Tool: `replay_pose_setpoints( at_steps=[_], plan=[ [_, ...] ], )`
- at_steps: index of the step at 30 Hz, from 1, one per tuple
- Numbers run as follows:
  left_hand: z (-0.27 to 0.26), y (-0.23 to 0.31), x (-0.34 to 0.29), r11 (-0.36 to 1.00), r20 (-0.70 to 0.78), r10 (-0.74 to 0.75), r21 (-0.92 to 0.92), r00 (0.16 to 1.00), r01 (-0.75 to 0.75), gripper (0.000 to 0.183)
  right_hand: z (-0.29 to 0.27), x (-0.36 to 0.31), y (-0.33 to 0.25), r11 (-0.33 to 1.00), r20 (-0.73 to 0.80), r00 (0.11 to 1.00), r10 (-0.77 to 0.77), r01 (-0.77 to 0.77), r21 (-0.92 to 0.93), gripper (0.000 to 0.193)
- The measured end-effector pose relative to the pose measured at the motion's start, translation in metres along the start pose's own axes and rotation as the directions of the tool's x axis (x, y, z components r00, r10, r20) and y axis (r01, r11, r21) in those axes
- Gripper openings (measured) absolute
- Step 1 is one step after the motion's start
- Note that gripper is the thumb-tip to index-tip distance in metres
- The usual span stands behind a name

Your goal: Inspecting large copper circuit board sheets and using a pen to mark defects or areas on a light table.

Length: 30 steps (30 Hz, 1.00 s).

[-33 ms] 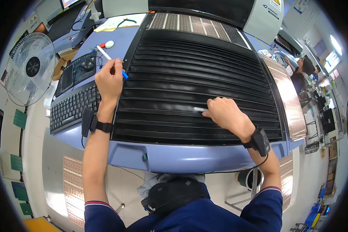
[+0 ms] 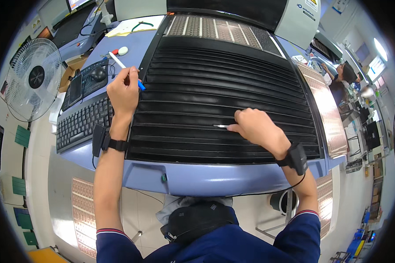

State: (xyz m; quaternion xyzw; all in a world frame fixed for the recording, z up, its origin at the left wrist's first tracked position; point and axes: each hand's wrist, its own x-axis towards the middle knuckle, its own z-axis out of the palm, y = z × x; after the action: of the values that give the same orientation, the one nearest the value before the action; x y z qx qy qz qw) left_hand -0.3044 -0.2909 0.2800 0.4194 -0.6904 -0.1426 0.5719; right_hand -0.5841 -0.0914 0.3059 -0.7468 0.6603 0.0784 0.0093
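My left hand (image 2: 123, 93), at the left edge of the ribbed black bellows cover (image 2: 215, 92), is closed around a white marker pen (image 2: 117, 60) with a blue end. The pen slants, its white end up and to the left, its blue end by the cover's edge. Over the near-middle of the cover, my right hand (image 2: 260, 128) is closed on a slim, pale, pointed tool (image 2: 220, 126). Its tip points left, and the rest is hidden inside my fingers. Whether the tip touches the cover I cannot tell.
A black keyboard (image 2: 84, 125), mouse (image 2: 99, 73) and phone (image 2: 73, 91) lie at left, near a standing fan (image 2: 36, 78). Copper-patterned panels (image 2: 215, 28) lie beyond the cover; a stack of panels (image 2: 322, 105) is at right. Another person (image 2: 341, 79) is at far right.
The tool's tip shows sharper and a little farther left, and the pale glare on the cover beside it is gone. My left hand holds the pen almost unmoved.
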Motion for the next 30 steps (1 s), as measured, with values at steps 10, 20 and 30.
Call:
replay_pose_setpoints(
  at_steps=[10,20,30],
  plan=[
    [0.0,0.079,-0.05,0.817,0.778,0.307,-0.511,0.547,0.267,0.017,-0.008,0.016,-0.04,0.828,-0.634,0.766,-0.105,0.42,0.371,0.061],
    [0.013,0.025,-0.044,0.877,0.486,-0.01,0.423,0.874,-0.226,0.055,0.036,0.033,0.037,0.637,-0.495,0.719,0.487,0.096,0.765,0.03],
    [0.016,0.017,-0.006,0.953,-0.043,0.021,-0.301,0.999,-0.033,0.037,0.059,0.041,0.057,0.797,-0.467,0.853,0.234,0.107,0.594,0.038]
  ],
)
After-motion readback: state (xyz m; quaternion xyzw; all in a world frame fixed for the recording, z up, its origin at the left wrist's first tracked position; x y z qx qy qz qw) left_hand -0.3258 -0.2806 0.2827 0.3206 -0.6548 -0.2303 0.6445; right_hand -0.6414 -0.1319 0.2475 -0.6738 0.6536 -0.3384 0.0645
